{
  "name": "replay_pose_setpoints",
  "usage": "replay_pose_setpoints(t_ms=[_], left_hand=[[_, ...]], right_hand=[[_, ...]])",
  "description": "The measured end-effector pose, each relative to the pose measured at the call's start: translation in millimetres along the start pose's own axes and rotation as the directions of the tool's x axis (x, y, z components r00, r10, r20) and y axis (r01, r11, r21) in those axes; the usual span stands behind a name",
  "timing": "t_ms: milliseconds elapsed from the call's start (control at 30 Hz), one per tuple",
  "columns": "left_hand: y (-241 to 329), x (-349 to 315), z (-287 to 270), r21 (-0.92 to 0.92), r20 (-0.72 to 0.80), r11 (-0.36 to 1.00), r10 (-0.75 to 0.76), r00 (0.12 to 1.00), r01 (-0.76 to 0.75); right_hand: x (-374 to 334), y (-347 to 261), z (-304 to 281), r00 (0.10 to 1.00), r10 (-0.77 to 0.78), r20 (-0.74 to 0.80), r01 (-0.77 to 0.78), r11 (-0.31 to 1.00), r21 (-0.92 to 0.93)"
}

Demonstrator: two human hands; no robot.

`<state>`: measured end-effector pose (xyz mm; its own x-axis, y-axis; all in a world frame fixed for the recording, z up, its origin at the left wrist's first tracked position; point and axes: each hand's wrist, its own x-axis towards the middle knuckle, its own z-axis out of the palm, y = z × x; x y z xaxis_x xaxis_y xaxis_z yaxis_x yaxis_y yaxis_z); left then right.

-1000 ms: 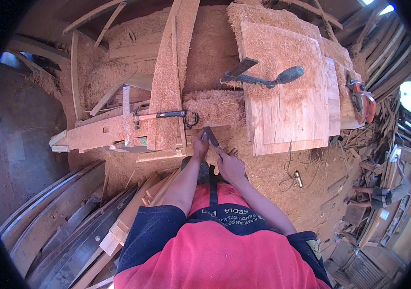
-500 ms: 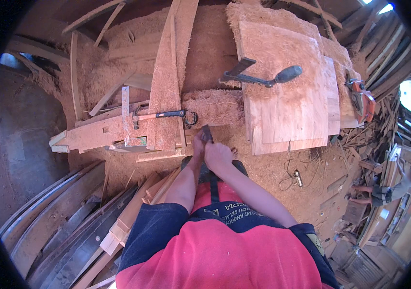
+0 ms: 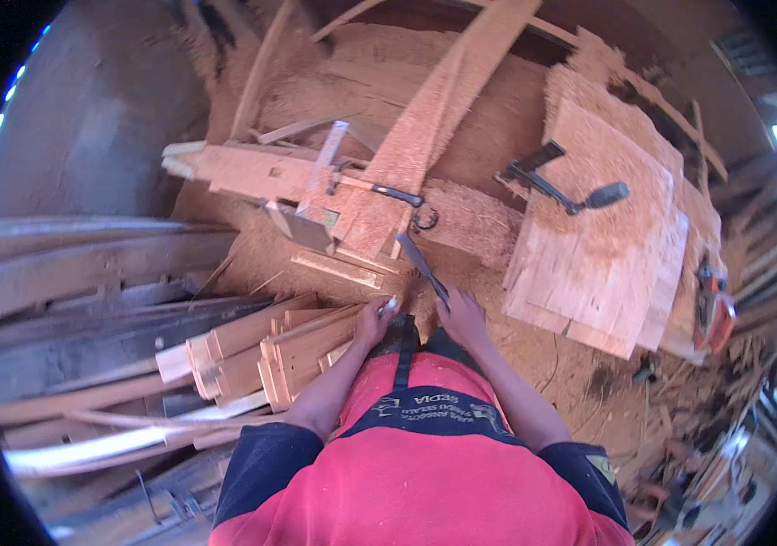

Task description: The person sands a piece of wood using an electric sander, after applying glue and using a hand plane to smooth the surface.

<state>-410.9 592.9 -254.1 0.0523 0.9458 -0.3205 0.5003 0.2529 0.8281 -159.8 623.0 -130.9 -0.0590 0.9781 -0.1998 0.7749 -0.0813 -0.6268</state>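
My right hand (image 3: 464, 320) is closed around the lower end of a dark, long flat-bladed chisel (image 3: 421, 264). Its blade points up and a little left, toward the workbench. Left of it and apart, my left hand (image 3: 373, 320) is closed on a small pale thing (image 3: 391, 303), too small to name. Beyond both hands, a hammer (image 3: 378, 188) with a black and orange handle lies across a wide sloping board (image 3: 434, 114). A metal try square (image 3: 329, 146) rests by the hammer's head, on a timber piece (image 3: 243, 171) with a cut slot.
Stacked panels (image 3: 589, 264) covered in shavings stand to the right, with a dark cranked metal tool (image 3: 570, 196) on top. An orange power tool (image 3: 716, 309) sits at their far right. Cut timber (image 3: 302, 355) and long curved planks (image 3: 70, 264) lie at my left.
My hands have come apart; they were together around the chisel. The right hand now holds it alone, to the right. The view has turned, and the bench appears shifted rightward.
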Motion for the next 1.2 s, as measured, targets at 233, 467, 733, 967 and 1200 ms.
replay_pose_setpoints(t_ms=[233, 467, 733, 967, 1200], left_hand=[[20.9, -102.6, -48.8, -0.237, -0.349, 0.954, -0.262, 0.9, 0.185], [-6.9, -150.2, -49.6, -0.421, -0.478, 0.885, -0.401, 0.781, 0.196], [-20.5, -117.0, -75.2, -0.59, -0.471, 0.785, -0.525, 0.709, 0.19], [-14.5, -82.7, -106.1, -0.575, -0.503, 0.792, -0.539, 0.675, 0.204], [-14.8, -79.7, -129.4, -0.524, -0.508, 0.784, -0.602, 0.616, 0.333]], right_hand=[[162.7, -37.1, 63.5, 0.925, -0.372, 0.071, 0.376, 0.882, -0.285], [227.5, -34.3, 88.1, 0.879, -0.459, 0.133, 0.469, 0.779, -0.416], [235.1, -74.7, 90.9, 0.928, -0.317, 0.196, 0.371, 0.745, -0.554], [348.0, -159.0, 180.9, 0.75, -0.651, 0.118, 0.658, 0.752, -0.04], [527.8, -207.0, 289.0, 0.864, -0.321, 0.388, 0.444, 0.85, -0.284]])
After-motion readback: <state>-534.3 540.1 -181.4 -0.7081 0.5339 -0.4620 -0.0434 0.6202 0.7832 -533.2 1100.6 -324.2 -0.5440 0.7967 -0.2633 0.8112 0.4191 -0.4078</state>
